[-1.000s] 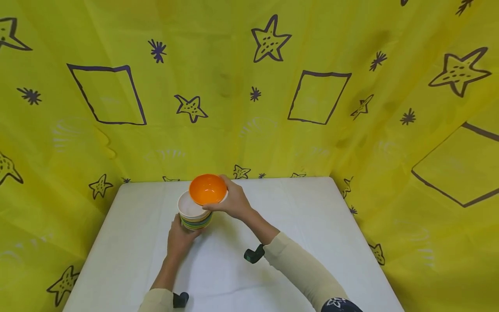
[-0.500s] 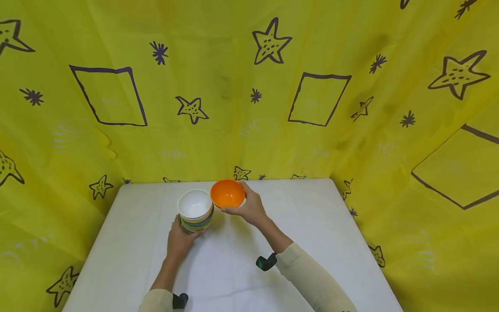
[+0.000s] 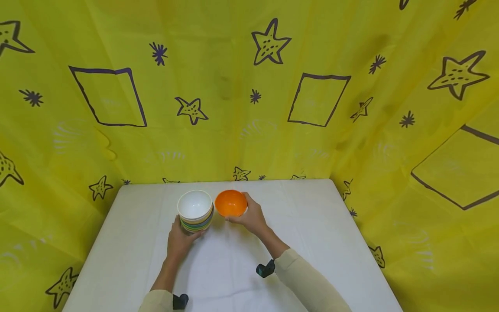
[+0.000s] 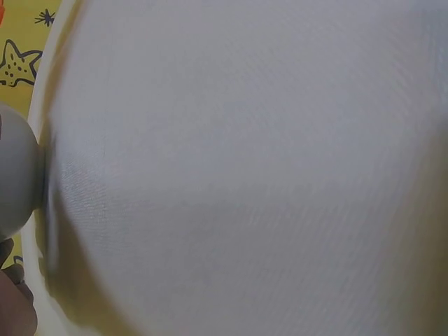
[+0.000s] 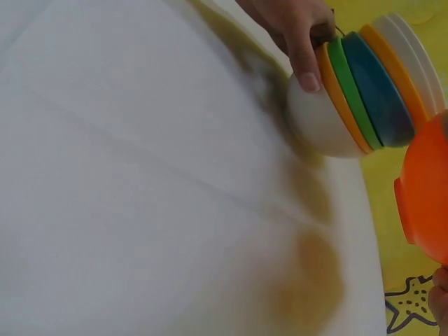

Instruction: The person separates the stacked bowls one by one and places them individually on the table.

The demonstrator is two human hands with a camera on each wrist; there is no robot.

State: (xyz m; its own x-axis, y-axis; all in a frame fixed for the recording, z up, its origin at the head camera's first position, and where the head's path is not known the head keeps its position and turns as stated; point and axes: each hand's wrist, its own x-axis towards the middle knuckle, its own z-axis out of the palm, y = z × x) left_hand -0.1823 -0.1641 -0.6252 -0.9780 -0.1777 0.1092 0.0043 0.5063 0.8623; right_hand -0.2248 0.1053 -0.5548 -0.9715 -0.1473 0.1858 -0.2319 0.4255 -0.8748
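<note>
A stack of nested bowls [image 3: 196, 224] stands toward the back left of the white table, its top bowl white inside. My left hand [image 3: 181, 238] grips the stack low on its near side. In the right wrist view, the stacked bowls [image 5: 364, 84] show white, orange, green and blue bands, and the left thumb [image 5: 306, 70] presses on the lowest, white one. My right hand [image 3: 251, 216] holds an orange bowl [image 3: 231, 203] by its right side, thumb in front, just right of the stack. Its foot hangs above the table in the right wrist view.
The white-covered table [image 3: 312, 242] reaches back to a yellow curtain [image 3: 226, 143] with drawn stars, which also hangs at both sides. Dark wrist-worn devices [image 3: 266, 268] stick out beside both sleeves.
My right hand has carried the orange bowl from over the stack to its right, then lowered it toward the table. The white top bowl is now uncovered. My left hand stays on the stack.
</note>
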